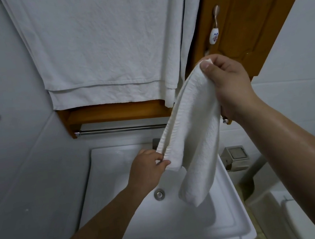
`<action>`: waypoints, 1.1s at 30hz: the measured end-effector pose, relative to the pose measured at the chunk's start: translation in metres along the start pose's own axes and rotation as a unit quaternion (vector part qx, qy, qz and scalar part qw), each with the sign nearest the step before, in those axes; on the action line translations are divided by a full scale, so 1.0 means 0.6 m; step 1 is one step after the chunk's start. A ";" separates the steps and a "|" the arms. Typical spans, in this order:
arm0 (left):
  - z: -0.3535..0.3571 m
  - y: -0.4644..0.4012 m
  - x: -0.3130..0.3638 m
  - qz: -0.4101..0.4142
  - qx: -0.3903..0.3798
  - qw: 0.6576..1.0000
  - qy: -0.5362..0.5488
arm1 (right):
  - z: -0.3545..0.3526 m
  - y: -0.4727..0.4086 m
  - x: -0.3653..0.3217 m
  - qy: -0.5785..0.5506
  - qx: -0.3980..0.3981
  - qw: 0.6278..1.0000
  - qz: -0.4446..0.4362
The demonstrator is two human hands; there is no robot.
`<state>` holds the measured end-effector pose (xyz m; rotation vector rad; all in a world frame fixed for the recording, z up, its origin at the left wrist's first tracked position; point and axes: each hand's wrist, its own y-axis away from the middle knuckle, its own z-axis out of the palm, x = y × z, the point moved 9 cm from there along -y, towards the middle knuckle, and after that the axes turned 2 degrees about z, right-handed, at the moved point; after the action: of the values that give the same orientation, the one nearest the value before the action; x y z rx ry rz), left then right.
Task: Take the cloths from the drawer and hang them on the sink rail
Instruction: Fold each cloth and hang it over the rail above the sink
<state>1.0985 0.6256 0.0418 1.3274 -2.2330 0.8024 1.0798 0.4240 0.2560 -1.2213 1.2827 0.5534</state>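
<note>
A small white ribbed cloth (195, 134) hangs over the white sink (238, 212). My right hand (231, 87) grips its top corner, thumb pressed on the fabric, up near the wooden cabinet. My left hand (148, 167) pinches a lower edge of the same cloth between thumb and fingers. The metal sink rail (118, 129) runs horizontally under the wooden shelf, behind and to the left of the cloth; its visible stretch is bare and its right end is hidden by the cloth. No drawer is in view.
Large white towels (101, 47) hang down over the wooden shelf (116, 112) above the rail. A wooden cabinet door (249, 20) with a porcelain-tipped handle (214, 36) stands at upper right. The sink drain (159, 194) lies below. A metal fitting (235, 157) sits on the right wall.
</note>
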 end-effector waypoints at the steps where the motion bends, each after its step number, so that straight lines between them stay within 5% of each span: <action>1: -0.001 0.001 0.002 0.005 -0.002 1.000 0.002 | -0.006 -0.002 0.003 0.001 0.010 1.000 0.004; 13: -0.047 0.028 0.022 0.074 0.039 0.996 -0.001 | -0.140 -0.023 0.122 0.145 0.178 0.968 0.105; 19: -0.092 0.029 0.030 0.124 0.082 0.989 -0.002 | -0.165 -0.011 0.183 0.162 0.161 0.961 0.156; 23: -0.113 0.007 0.001 0.055 0.081 0.994 0.049 | -0.163 -0.003 0.198 0.155 0.148 0.963 0.162; 30: -0.137 -0.022 -0.004 0.064 0.061 0.996 -0.022 | -0.149 0.009 0.217 0.160 0.111 0.965 0.177; 33: -0.143 -0.055 -0.037 -0.015 0.015 1.000 -0.009 | -0.137 0.017 0.230 0.174 0.098 0.964 0.175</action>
<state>1.1432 0.6843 0.1010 1.3856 -2.2171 0.8199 1.0749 0.3130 0.1400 -0.9558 1.8280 0.4598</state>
